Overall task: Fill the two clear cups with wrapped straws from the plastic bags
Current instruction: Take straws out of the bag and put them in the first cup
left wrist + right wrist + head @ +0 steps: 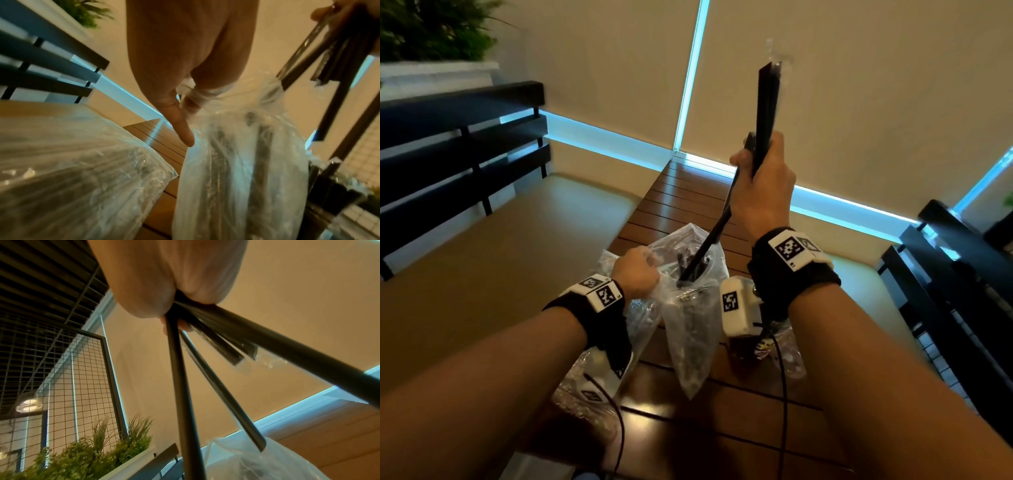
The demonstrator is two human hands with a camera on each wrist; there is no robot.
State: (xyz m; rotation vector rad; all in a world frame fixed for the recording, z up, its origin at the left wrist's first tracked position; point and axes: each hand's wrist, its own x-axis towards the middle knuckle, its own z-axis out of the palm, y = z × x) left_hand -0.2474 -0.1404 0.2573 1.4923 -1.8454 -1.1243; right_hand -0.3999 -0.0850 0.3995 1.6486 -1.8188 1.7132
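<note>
My right hand [760, 178] is raised above the table and grips a bunch of black wrapped straws [768, 113]; their lower ends still reach into the mouth of a clear plastic bag [688, 308]. In the right wrist view the straws [180, 378] fan out below my fist toward the bag [257, 460]. My left hand [637, 274] pinches the bag's rim and holds it up; the left wrist view shows that bag [236, 170] hanging from my fingers [180, 123]. A second bag of straws [72, 170] lies to the left. A clear cup [791, 356] stands partly hidden under my right wrist.
The slatted wooden table [688, 202] runs away from me toward a beige blind. Dark slatted benches [458, 144] stand at the left and at the right [962, 274]. A planter with green plants [431, 37] sits at the far left. Camera cables hang from both wrists.
</note>
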